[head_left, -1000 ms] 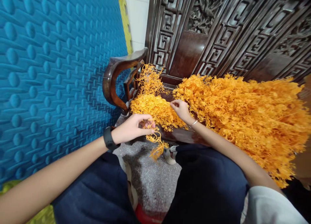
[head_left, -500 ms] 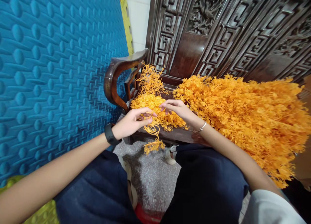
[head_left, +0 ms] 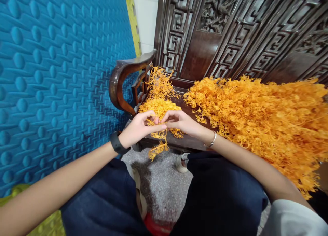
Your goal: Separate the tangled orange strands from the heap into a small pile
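My left hand [head_left: 147, 123] pinches an orange, branching plastic strand [head_left: 159, 150], which hangs below the fingers past the front edge of the bench seat. Fingertips of my right hand [head_left: 179, 122] meet those of the left and are pinched on the same strand; the exact grip point is partly hidden by the fingers. Behind both hands lies a small heap of yellow-orange strands [head_left: 160, 107] on the seat. A looser, spindly orange bunch [head_left: 159, 84] stands farther back by the armrest.
A large pile of orange strands [head_left: 266, 116] covers the right side of the dark wooden bench [head_left: 188, 140]. The curved armrest [head_left: 115, 82] rises at left, and the carved backrest [head_left: 198, 56] stands behind. Blue foam matting [head_left: 64, 75] fills the left.
My right hand has moved left and down to meet the left hand, and its fingers have closed on the strand. The dangling end has swung slightly left.
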Tool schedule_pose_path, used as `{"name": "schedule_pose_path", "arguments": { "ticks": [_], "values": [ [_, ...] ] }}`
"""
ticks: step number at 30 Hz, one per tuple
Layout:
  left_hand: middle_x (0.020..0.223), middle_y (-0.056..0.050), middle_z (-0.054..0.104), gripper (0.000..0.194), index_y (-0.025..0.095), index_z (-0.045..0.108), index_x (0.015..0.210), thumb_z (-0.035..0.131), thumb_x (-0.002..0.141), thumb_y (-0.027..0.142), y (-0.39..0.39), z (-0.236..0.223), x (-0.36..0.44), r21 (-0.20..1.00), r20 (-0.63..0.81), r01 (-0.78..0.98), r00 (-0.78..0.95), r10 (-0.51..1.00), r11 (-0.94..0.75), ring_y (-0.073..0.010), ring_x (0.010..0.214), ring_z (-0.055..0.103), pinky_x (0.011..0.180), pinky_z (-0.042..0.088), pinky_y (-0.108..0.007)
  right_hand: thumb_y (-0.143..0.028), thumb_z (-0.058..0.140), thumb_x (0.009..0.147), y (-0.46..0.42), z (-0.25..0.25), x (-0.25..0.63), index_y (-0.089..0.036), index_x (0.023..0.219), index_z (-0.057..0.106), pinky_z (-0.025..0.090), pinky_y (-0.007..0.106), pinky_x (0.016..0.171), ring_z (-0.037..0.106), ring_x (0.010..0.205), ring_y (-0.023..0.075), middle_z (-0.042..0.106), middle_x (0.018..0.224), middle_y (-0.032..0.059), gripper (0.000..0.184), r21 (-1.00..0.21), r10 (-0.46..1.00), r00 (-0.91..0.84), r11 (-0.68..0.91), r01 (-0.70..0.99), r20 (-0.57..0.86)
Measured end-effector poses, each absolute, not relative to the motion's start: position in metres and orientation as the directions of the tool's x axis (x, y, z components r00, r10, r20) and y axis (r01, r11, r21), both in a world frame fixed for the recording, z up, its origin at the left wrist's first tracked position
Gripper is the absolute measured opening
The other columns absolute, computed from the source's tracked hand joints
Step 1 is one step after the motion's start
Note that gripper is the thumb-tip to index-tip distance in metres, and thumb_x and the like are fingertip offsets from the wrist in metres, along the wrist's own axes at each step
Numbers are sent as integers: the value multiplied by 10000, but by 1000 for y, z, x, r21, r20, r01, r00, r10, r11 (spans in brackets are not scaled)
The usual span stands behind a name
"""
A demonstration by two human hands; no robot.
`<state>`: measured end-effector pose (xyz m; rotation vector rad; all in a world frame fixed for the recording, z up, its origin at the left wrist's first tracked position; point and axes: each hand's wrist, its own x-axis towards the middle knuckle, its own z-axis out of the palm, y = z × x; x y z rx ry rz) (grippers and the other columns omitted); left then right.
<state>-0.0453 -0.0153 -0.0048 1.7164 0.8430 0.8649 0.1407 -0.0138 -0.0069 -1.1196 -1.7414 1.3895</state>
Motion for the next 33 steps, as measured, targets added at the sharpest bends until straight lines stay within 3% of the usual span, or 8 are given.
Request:
{"name": "schedule_pose_path", "arguments": {
  "ticks": [5, 8, 12, 17, 21, 25, 29, 33],
  "values": [
    [690, 19, 454, 376, 158, 371, 546, 681, 693, 312, -14, -6, -45, 931, 232, 169, 411, 882, -324, -95, 657, 439, 645, 383, -246, -182, 664, 687, -16, -1, 136, -154, 695, 610, 425, 288, 754, 547, 728, 109, 609, 731, -11, 61, -938, 932, -331, 239, 251, 149],
    [700, 14, 479, 393, 167, 325, 539, 671, 688, 275, -15, -5, -45, 922, 235, 193, 409, 882, -335, -107, 688, 471, 685, 398, -262, -165, 643, 698, -19, 1, 134, -155, 709, 604, 425, 278, 737, 544, 719, 103, 603, 733, -16, 42, -954, 936, -325, 212, 214, 135],
    [782, 11, 520, 228, 165, 434, 676, 658, 633, 167, -13, -4, -46, 942, 178, 174, 468, 865, -288, -133, 783, 515, 729, 421, -277, -163, 629, 703, -22, 0, 131, -160, 716, 567, 434, 263, 706, 552, 705, 99, 595, 724, -19, 63, -972, 942, -330, 138, 192, 68],
    [850, 0, 536, 298, 158, 503, 850, 627, 583, 111, -7, -9, -47, 951, 101, 203, 506, 857, -232, -140, 814, 517, 754, 422, -296, -172, 573, 750, -23, -6, 130, -167, 773, 511, 450, 272, 679, 567, 659, 103, 576, 678, -20, 67, -979, 926, -375, 111, 170, 39],
    [753, 11, 544, 192, 151, 509, 752, 637, 609, 156, -5, -14, -48, 929, 5, 284, 627, 779, -235, -133, 740, 504, 707, 423, -295, -189, 516, 800, -23, -8, 133, -170, 843, 507, 442, 255, 658, 533, 673, 90, 559, 751, -12, 48, -958, 905, -413, 203, 201, 105],
    [742, 11, 549, 188, 146, 524, 738, 641, 688, 284, -7, -12, -49, 942, 14, 240, 668, 744, -234, -127, 730, 509, 702, 422, -287, -178, 527, 799, -23, -3, 137, -166, 857, 526, 433, 243, 680, 525, 715, 87, 559, 789, -7, 59, -925, 877, -455, 291, 246, 155],
    [739, 7, 542, 223, 138, 568, 787, 530, 808, 356, -7, -9, -51, 926, 28, 257, 682, 731, -276, -110, 688, 482, 657, 396, -259, -199, 575, 779, -22, 0, 140, -165, 834, 529, 436, 229, 629, 526, 660, 76, 559, 738, -20, 79, -951, 872, -480, 221, 218, 93],
    [655, 23, 487, 233, 141, 565, 751, 495, 833, 348, -8, -10, -53, 924, 44, 255, 670, 741, -285, -94, 603, 434, 566, 349, -228, -216, 641, 738, -22, -2, 140, -165, 788, 522, 454, 229, 640, 553, 667, 73, 580, 735, -21, 139, -975, 873, -486, 146, 169, 47]
  ]
}}
